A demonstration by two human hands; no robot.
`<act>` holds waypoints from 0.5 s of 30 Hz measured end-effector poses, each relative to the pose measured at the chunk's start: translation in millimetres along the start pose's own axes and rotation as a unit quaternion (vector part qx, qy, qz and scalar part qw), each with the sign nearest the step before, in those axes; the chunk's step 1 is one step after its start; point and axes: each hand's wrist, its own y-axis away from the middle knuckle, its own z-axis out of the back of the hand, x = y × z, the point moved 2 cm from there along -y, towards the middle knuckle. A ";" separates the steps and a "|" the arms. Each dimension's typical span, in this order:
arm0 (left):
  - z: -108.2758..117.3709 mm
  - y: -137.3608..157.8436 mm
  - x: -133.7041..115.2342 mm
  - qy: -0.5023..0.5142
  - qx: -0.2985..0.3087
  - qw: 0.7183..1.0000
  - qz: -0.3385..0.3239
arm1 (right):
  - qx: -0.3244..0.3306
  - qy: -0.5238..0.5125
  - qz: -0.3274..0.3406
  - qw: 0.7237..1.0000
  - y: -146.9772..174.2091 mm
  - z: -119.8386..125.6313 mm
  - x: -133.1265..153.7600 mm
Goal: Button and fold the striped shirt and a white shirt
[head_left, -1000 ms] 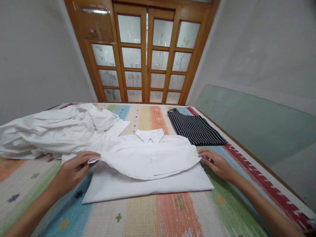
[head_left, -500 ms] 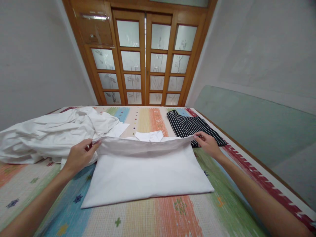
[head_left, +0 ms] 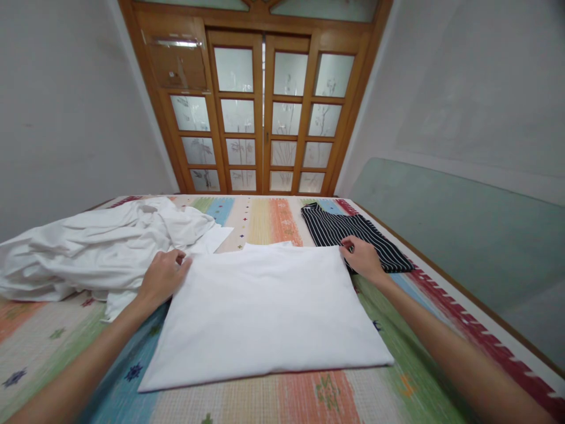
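Observation:
A white collared shirt (head_left: 269, 312), folded into a wide rectangle, lies flat in front of me on the striped bedspread. At its far left corner, my left hand (head_left: 162, 277) is closed, thumb and curled fingers at the cloth's edge. My right hand (head_left: 362, 259) pinches the far right corner between thumb and fingers. Just past the far edge a bit of the collar (head_left: 269, 244) peeks out; the rest of it is covered. The fingertips of both hands are partly hidden.
A rumpled heap of white cloth (head_left: 101, 244) lies to the left, close to my left hand. Beyond my right hand is a folded black-and-white striped garment (head_left: 353, 229). The bedspread (head_left: 185, 409) reaches back toward wooden glazed doors (head_left: 260, 112). Walls rise on both sides.
The shirt's far edge, held raised and sagging between my hands before, now lies flat and covers most of the collar. My left hand has shifted slightly to the right. The view has tilted up slightly.

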 end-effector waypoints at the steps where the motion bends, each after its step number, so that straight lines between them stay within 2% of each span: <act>1: -1.4 1.0 1.2 -0.010 -0.014 1.000 -0.006 | -0.009 0.026 0.008 1.000 1.2 -0.2 1.6; 4: -1.6 6.1 -0.5 -0.039 -0.058 0.997 -0.034 | -0.008 0.073 0.058 0.996 7.9 1.2 13.1; 7: -0.2 14.5 -14.9 -0.027 -0.062 0.994 -0.084 | 0.029 0.062 0.133 0.989 22.2 1.4 36.3; 12: -4.2 41.2 -66.6 0.048 0.039 0.976 -0.208 | 0.109 -0.011 0.236 0.966 59.6 -3.6 93.6; 15: -8.6 63.5 -101.6 0.075 0.101 0.950 -0.284 | 0.192 -0.056 0.289 0.936 83.0 -3.8 128.0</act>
